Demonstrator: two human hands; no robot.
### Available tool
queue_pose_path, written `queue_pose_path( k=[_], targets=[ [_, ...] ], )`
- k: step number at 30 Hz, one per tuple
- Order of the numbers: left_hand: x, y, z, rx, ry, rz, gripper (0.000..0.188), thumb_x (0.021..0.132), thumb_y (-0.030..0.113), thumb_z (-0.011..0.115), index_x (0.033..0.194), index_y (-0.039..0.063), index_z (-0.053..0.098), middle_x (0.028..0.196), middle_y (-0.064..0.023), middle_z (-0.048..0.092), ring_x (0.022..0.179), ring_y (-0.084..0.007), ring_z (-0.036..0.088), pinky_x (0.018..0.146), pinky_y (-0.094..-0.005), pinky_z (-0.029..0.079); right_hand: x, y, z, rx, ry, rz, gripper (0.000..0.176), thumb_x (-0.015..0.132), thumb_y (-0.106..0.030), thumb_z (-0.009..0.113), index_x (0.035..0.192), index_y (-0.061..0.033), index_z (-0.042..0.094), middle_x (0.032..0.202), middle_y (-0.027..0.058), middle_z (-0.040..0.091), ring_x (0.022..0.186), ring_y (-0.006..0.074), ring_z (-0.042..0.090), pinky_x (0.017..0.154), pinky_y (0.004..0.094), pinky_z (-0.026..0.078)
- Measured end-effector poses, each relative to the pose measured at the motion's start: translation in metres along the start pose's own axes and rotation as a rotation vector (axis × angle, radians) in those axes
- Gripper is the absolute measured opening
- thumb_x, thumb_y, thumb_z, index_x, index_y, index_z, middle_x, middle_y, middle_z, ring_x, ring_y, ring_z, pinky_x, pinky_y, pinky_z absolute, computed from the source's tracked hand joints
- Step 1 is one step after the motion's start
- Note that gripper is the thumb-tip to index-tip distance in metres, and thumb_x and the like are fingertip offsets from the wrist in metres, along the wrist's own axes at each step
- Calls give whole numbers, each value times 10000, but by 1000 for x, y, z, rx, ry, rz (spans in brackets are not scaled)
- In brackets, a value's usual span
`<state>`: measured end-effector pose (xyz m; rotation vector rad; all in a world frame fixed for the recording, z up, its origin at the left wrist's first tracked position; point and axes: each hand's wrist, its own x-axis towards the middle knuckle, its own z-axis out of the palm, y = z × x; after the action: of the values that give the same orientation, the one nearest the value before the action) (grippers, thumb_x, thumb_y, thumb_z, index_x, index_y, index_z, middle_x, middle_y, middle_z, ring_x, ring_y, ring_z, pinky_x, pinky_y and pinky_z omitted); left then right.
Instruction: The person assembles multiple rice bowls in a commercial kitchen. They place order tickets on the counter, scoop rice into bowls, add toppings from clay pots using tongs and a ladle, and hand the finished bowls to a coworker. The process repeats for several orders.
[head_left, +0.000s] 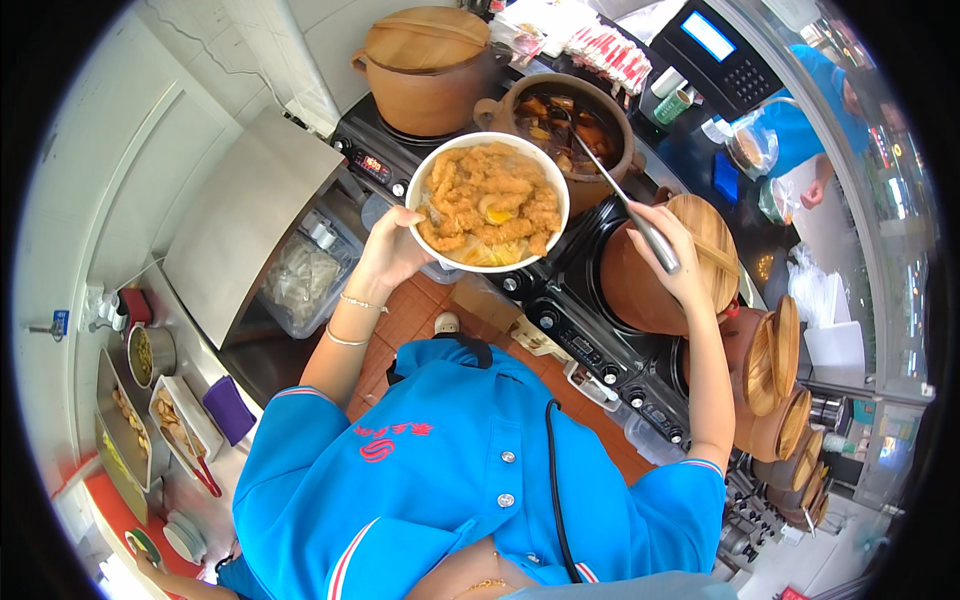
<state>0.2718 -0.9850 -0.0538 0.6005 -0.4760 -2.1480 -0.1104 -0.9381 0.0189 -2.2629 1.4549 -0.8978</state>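
Observation:
My left hand (397, 251) grips a white round bowl (564, 206) by its left edge. Pieces of golden fried food (487, 187) fill it, with some pale shredded leaves at the near side. In my right hand (670, 244) is the grey handle of a metal ladle (611, 180). The ladle's head dips into dark broth with chunks of food, inside an uncovered clay pot (589, 193) just beyond the bowl. Below my right hand stands a clay pot (634, 277) with a wooden lid (701, 225). How much the ladle holds is hidden by the broth.
Another lidded clay pot (427, 101) stands behind the bowl. Black electric cookers (581, 345) line the right side, with more lidded pots (754, 360). A keypad device (716, 56) sits at the back right. Another person's hand (150, 566) shows at lower left, near food trays (124, 420).

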Motion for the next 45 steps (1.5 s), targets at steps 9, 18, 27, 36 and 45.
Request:
queue_pose_path(
  k=[9,18,27,36,45],
  targets=[
    [20,-11,36,27,-169,-285,685,731,205,566,1341,-45,379,1351,-202,448,1233,-326,455,1041,-484,354,-42,-21,30,1376,-61,893,692,951,-577,344,1303,13,428,1199,168,563,1057,244,576,896,402,488],
    [65,-34,98,81,-426,-632,626,783,213,559,1318,-69,400,1306,-192,503,1166,-299,521,999,-460,399,-91,-57,-17,1150,168,856,506,863,-302,600,1200,69,522,1066,147,637,850,173,667,729,305,565],
    [130,-101,244,142,-697,-684,669,947,522,370,1430,65,303,1399,-122,430,1246,-221,465,1005,-409,395,-169,-49,-79,1246,811,773,530,865,-281,558,1226,95,467,1175,177,594,1026,219,622,868,348,523],
    [186,-192,323,585,-744,37,733,785,-120,354,1467,99,202,1306,-137,445,1182,-216,522,1007,-349,426,-235,64,-240,1189,798,610,552,884,-310,460,1315,31,410,1317,173,508,1160,304,548,893,453,522],
    [280,-270,402,751,-853,51,853,773,-120,389,1498,159,36,1279,-208,502,1128,-234,584,943,-331,467,-238,220,-338,1014,628,684,551,896,-330,464,1295,48,413,1271,204,536,1096,323,590,869,464,536]
  ],
)
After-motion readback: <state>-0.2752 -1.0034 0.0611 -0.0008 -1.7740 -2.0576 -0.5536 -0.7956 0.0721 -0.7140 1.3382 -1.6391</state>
